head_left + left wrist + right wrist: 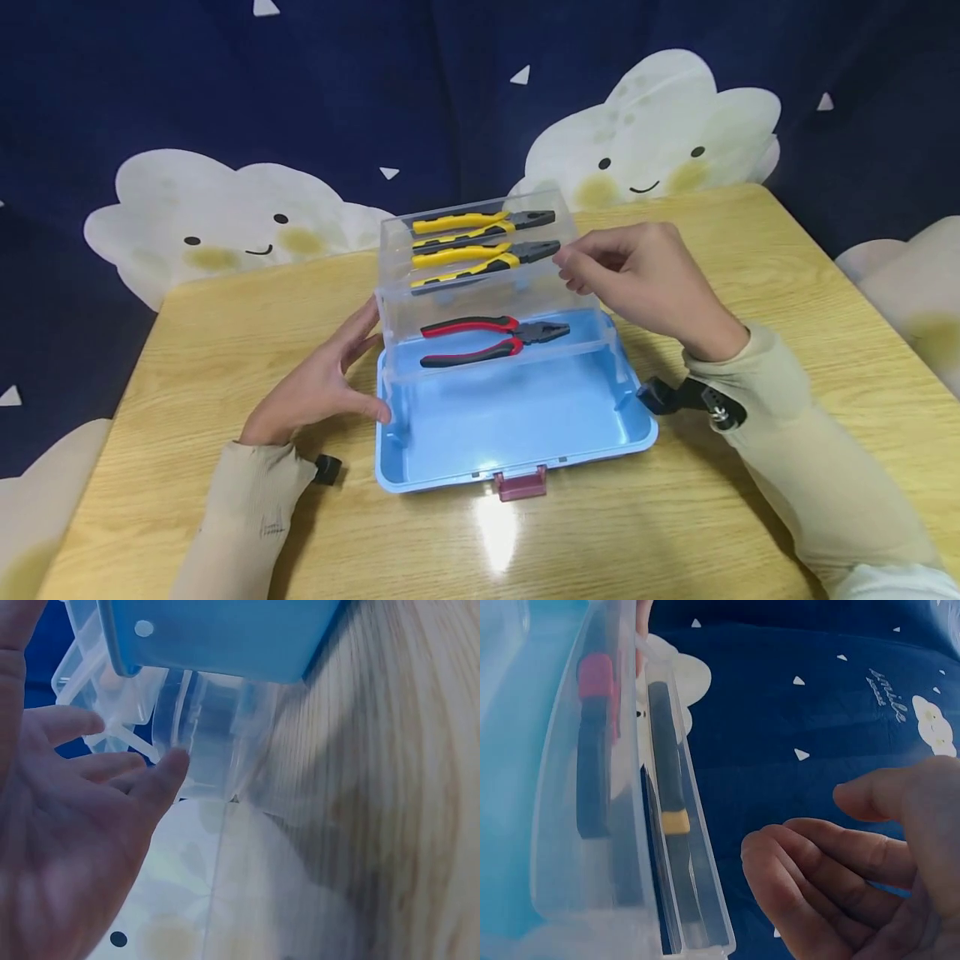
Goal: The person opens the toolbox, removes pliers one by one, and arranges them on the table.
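Note:
A light blue toolbox [517,417] stands open, with two clear trays raised above it. Two pairs of yellow-and-black pliers [453,256] lie in the upper tray [392,254]. One pair of red-and-black pliers [542,332] lies in the lower tray [401,310]. My left hand [322,387] is at the box's left side, thumb by the rim and fingers loosely spread. Beside the upper tray's right end, my right hand [637,275] has its fingertips close to the nearer yellow pliers' jaws. The right wrist view shows a gap between thumb and bent fingers [832,877], holding nothing.
A maroon latch [521,483] sits on the box's front edge. The clear lid [214,742] hangs behind the box in the left wrist view. Under everything is a wooden table [225,350], with a dark blue cloud-print cloth [337,92] behind it.

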{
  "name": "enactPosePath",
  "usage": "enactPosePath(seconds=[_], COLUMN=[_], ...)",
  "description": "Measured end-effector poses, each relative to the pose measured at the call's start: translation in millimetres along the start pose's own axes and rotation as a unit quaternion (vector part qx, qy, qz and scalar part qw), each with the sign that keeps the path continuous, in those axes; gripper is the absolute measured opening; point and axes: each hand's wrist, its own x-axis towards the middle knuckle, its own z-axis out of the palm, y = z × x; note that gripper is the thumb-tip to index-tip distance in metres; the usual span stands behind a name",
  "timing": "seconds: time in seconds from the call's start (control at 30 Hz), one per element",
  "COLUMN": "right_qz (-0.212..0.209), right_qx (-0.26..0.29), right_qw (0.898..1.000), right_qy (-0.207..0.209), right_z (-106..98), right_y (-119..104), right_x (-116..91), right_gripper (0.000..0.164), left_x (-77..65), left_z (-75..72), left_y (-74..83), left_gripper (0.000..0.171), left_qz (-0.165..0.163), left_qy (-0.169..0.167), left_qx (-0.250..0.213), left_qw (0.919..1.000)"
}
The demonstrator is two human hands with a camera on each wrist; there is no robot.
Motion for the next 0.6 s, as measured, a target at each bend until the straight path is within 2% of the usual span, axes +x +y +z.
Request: enactPosePath(seconds=[0.27,0.43,0.6], right_qz=[-0.033,-0.05,-0.073], right_qx=[-0.004,-0.009,-0.012], right_qw=[0.999,0.997,0.995], right_qy=[-0.035,-0.051,-0.072], right_z=[6,12,19], right_y=[-9,-12,-17], right_x=[-3,-2,1], right_gripper=[0.022,0.019,0.017], left_x=[1.3,1.8,-0.2], left_z=[-1.1,-1.3,-1.5], left_y=[2.5,1.6,-1.9], left_gripper=[0.141,0.138,0.136], left_qz=[-0.009,-0.01,-0.026], left_qy=[-0.01,-0.011,-0.009], left_qx=[-0.031,-0.031,-0.032], left_qw=[0.9994,0.9994,0.9991])
